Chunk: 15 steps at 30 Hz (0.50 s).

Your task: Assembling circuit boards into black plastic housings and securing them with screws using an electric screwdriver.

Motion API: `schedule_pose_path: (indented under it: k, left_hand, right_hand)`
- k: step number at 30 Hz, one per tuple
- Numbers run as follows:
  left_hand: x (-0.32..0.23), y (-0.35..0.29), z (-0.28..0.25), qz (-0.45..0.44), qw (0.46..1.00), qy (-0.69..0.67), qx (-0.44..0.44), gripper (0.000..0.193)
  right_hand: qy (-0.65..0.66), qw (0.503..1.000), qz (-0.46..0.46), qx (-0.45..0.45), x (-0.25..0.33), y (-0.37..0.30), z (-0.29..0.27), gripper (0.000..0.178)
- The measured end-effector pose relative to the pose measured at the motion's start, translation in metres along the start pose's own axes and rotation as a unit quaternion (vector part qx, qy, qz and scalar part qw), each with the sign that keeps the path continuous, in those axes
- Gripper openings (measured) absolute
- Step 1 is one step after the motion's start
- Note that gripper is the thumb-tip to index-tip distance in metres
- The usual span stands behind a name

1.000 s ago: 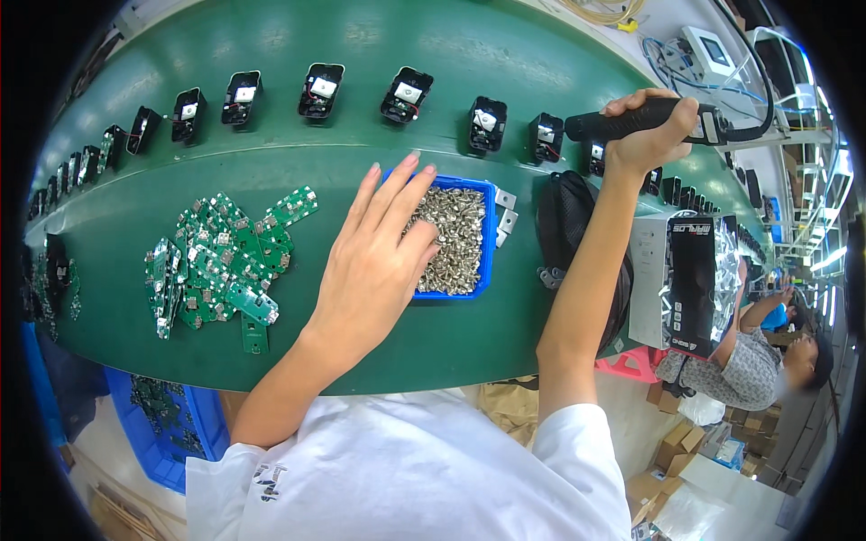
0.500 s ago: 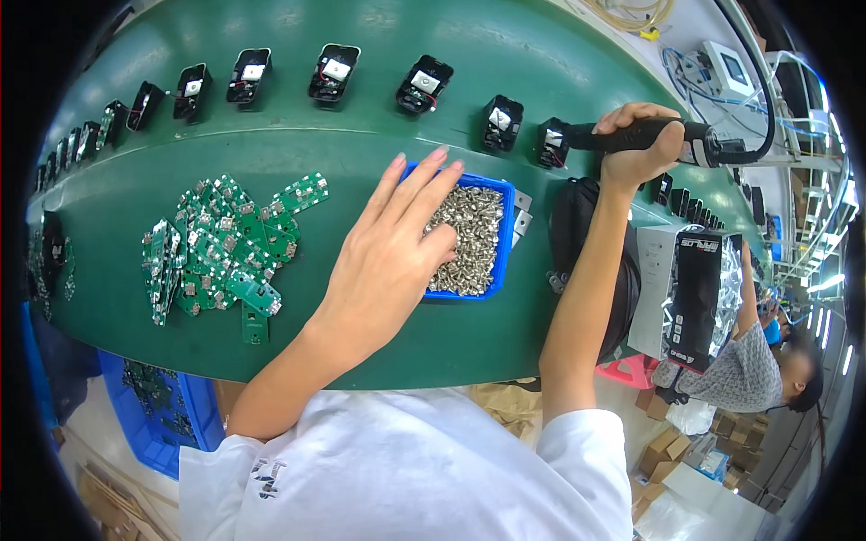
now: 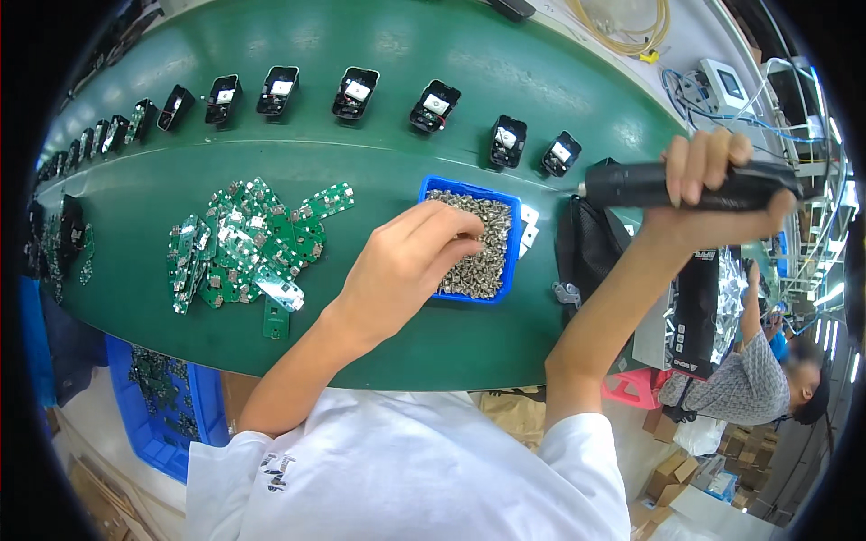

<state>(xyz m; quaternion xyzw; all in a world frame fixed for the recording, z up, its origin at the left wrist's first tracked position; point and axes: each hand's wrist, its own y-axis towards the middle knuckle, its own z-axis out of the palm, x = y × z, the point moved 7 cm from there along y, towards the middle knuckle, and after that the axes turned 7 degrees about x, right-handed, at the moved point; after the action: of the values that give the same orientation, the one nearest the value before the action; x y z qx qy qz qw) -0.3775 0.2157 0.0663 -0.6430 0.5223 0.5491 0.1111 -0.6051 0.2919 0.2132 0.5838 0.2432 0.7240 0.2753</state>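
My left hand point(image 3: 401, 266) is over a blue tray point(image 3: 511, 257) full of small silvery screws point(image 3: 484, 261). Its thumb and fingers are drawn together in a pinch above the screws; whatever is between the fingertips is too small to make out. In my right hand point(image 3: 708, 185) is a black electric screwdriver point(image 3: 631, 186), lying nearly level with its tip pointing left. That tip is just below and right of the nearest open black housing point(image 3: 561, 153), apart from it. More such housings, with white parts inside, curve away leftward along the green table point(image 3: 379, 347).
Green circuit boards point(image 3: 244, 239) lie heaped left of the tray. A black bag point(image 3: 586, 243) and a box point(image 3: 695, 316) stand at right. A blue bin point(image 3: 212, 406) with boards is below the table's left edge. A person in grey point(image 3: 722, 392) sits at right.
My left hand's spread fingers have closed into a pinch over the screws. My right hand has carried the screwdriver off the end housing, back to the right and nearer me. The view has shifted slightly.
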Motion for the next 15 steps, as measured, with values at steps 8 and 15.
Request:
schedule_pose_path:
  k: [8, 15]
  left_hand:
    - [-0.01, -0.001, -0.008, 0.021, 0.998, -0.062, -0.016, 0.023]
    - [-0.009, -0.003, -0.011, -0.015, 0.99, -0.14, 0.017, 0.02]
  right_hand:
    - [0.071, 0.99, 0.038, 0.118, -0.021, 0.0, 0.08, 0.049]
    - [0.1, 0.988, 0.061, 0.104, -0.037, 0.002, 0.088, 0.044]
